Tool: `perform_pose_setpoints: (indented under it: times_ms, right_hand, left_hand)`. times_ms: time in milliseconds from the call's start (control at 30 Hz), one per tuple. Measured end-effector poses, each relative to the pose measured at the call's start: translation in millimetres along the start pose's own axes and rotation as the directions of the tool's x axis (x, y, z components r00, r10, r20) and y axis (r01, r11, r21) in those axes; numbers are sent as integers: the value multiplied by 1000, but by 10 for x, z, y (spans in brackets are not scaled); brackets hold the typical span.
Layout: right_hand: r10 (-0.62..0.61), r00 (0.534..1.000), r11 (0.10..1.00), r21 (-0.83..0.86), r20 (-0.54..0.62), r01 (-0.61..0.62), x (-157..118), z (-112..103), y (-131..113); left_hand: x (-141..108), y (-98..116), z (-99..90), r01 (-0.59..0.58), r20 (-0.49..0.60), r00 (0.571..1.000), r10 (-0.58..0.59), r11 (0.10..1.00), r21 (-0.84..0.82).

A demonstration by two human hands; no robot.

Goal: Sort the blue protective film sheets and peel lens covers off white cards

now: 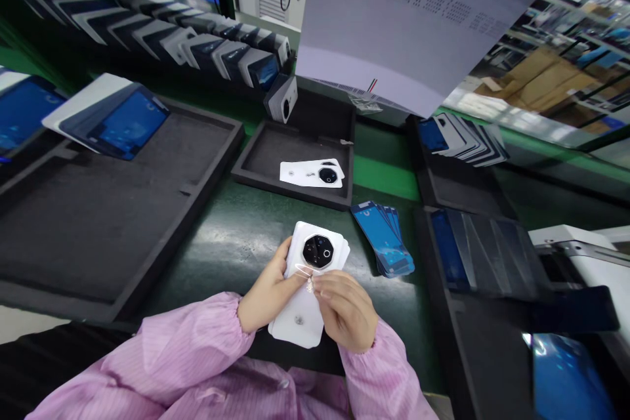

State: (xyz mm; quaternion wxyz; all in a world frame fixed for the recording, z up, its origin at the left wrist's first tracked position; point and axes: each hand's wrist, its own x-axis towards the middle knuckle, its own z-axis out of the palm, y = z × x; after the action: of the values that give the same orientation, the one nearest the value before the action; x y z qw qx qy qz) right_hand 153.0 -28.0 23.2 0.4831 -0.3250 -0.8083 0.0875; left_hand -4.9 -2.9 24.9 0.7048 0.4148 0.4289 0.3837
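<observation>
A small stack of white phone back panels (pixel 298 320), the top one with a black octagonal camera area (pixel 317 251), lies in front of me over the dark green bench. My left hand (pixel 270 289) grips the stack by its left edge, thumb across the top panel. My right hand (pixel 347 308) is closed, its thumb and fingertips pinched over the middle of the panel, just below the camera area. A bit of clear, shiny film (pixel 309 283) shows at its fingertips.
Fanned blue-filmed sheets (pixel 386 239) lie right of my hands. Ahead, a black tray (pixel 295 194) holds white panels (pixel 311 173). Large black trays stand left (pixel 197 193) and right (pixel 457 341), with more sheets. A rack of panels (pixel 221 56) runs behind; a grey metal housing (pixel 384 26) hangs above.
</observation>
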Motion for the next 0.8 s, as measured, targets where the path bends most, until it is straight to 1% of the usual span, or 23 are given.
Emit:
perform_pose_setpoints:
  times_ms: [167,333,433,500,567,633,667,733,767,800]
  right_hand:
    - [16,999,998,-63,-30,-18,38,-6,2]
    - [55,996,989,-131,-76,-64,-10,12,38]
    - [118,990,971,-201,-75,-130,-31,21,52]
    - [202,975,937,-274,-87,-218,-24,16,58]
    - [333,935,882,-311,-118,-353,-3,7,62]
    - [475,872,830,-271,-118,-489,21,-2,68]
    - [537,837,807,-227,-99,-545,31,-6,73]
    - [615,785,776,-120,-76,-619,38,-26,92]
    - [638,763,762,-57,-102,-645,35,-48,108]
    - [658,733,746,11,-172,-666,26,-84,131]
  left_hand:
    - [-9,34,12,25,-9,1000,-25,999,-27]
    - [-15,37,24,59,-7,998,-60,996,-71]
    - [-10,18,25,71,-5,997,-72,991,-112]
    - [-6,2,25,74,7,997,-74,987,-144]
    - [-6,-10,28,96,30,995,-92,980,-175]
    - [-9,-14,38,146,62,989,-137,968,-202]
    - [-12,-12,44,175,74,984,-162,962,-212]
    - [-17,0,56,221,88,975,-206,947,-233]
    - [-18,8,60,235,87,972,-220,942,-241]
    - [-18,19,61,242,84,970,-228,938,-248]
